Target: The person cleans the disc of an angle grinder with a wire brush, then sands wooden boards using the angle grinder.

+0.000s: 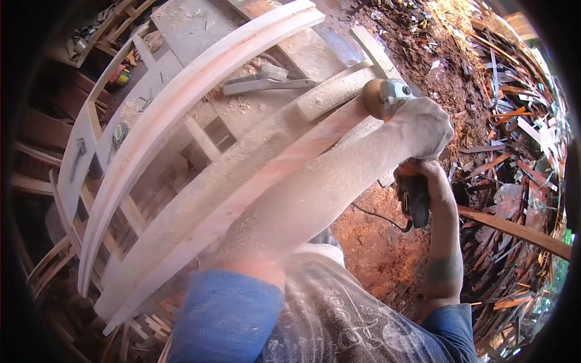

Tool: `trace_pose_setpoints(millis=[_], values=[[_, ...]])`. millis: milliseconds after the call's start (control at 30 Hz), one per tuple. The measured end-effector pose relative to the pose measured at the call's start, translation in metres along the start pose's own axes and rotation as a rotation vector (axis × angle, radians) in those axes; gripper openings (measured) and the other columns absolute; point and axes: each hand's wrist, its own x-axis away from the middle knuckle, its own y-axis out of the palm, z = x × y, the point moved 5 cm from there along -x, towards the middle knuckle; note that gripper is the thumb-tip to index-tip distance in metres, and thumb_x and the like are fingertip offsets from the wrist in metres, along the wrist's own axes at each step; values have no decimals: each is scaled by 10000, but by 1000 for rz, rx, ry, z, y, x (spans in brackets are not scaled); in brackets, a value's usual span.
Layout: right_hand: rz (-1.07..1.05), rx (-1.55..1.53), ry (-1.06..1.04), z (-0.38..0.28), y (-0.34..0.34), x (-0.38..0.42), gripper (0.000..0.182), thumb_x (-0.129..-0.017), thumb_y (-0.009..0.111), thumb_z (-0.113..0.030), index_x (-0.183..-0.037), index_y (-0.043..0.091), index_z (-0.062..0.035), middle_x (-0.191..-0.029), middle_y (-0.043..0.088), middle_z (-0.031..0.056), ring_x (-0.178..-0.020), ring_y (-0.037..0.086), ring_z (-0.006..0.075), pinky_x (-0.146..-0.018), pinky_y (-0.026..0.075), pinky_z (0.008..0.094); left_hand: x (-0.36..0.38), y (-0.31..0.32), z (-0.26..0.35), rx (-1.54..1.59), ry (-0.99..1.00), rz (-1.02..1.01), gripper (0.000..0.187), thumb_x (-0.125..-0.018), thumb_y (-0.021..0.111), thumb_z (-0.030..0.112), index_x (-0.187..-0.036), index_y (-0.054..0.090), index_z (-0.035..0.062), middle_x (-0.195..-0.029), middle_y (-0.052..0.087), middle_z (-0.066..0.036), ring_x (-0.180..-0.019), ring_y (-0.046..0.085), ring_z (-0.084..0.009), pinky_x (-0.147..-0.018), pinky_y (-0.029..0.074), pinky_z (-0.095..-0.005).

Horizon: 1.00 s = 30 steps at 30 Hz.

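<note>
An angle grinder (397, 91) with a round disc lies against the upper end of a curved pinkish wooden piece (290, 158). My left hand (423, 126) is wrapped round the front of the grinder, just behind its metal head. Behind it, my right hand (425, 172) grips the dark rear body, from which a cord hangs. Both forearms are coated in pale dust. Beside the pinkish piece runs a dust-covered curved beam (242, 158). Farther left, another curved pale beam (175, 103) arches across the bench.
A wood-handled brush (266, 81) lies on the dusty bench (193, 27). Tape measures (121, 75) and a hammer-like tool (77, 158) sit at the left. Wood scraps (514, 199) cover the ground at right, with a long plank (514, 231) across them. The cord (381, 219) hangs near my body.
</note>
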Motion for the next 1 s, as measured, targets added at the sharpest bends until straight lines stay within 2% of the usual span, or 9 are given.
trace_pose_setpoints(millis=[100,200,267,333,467,567,800,933,1000], values=[[-32,24,-31,11,13,9,245,-837,692,-197,-938,622,16,-720,644,120,-540,639,222,-493,544,336,28,0,6,5,-20,26,139,-764,655,226,-734,770,154,-728,736,-66,-709,737,-188,-668,580,-341],[-181,122,138,43,60,35,241,-754,746,-146,-892,690,43,-744,682,124,-577,659,222,-551,561,345,100,-33,28,-38,-117,-47,162,-785,634,235,-714,769,183,-720,743,-38,-704,730,-168,-669,550,-325],[-296,166,71,62,104,54,224,-742,754,-104,-897,689,44,-744,682,117,-581,663,218,-546,560,336,163,-52,40,-3,-194,182,156,-770,641,233,-661,741,181,-671,689,-29,-617,669,-180,-683,495,-293],[-442,195,-59,71,154,73,226,-753,759,-75,-940,691,34,-757,686,96,-633,678,200,-555,565,339,213,-65,48,-17,-254,140,98,-740,658,214,-703,709,140,-674,671,-46,-690,663,-183,-712,507,-322],[-767,500,-94,90,239,110,408,-840,664,-214,-1167,645,30,-1094,694,192,-1060,662,287,-933,525,390,317,-107,68,37,-501,175,162,-829,709,202,-709,642,117,-717,656,-43,-696,664,-216,-711,536,-367],[-879,707,-239,107,277,118,430,-838,673,-282,-1135,646,27,-1095,680,274,-1045,661,411,-926,514,451,366,-134,87,-68,-656,166,181,-834,714,201,-706,638,98,-727,658,-65,-690,666,-249,-718,531,-374],[-791,720,-170,95,228,91,430,-830,680,-261,-1153,646,21,-1039,690,251,-1011,678,366,-886,526,420,308,-120,70,-13,-586,216,182,-836,713,192,-710,641,82,-723,655,-82,-689,667,-255,-711,528,-374],[-585,369,-90,49,155,64,312,-830,655,-150,-1088,671,24,-1020,699,143,-983,665,220,-849,541,363,212,-66,36,108,-400,137,163,-852,679,222,-743,688,102,-718,666,-53,-699,675,-212,-708,528,-351],[-465,209,-63,27,120,47,262,-741,743,-48,-981,683,38,-800,689,106,-675,671,184,-640,565,336,162,-47,24,23,-272,211,169,-847,635,237,-706,688,161,-688,660,-29,-665,652,-189,-709,512,-330]])
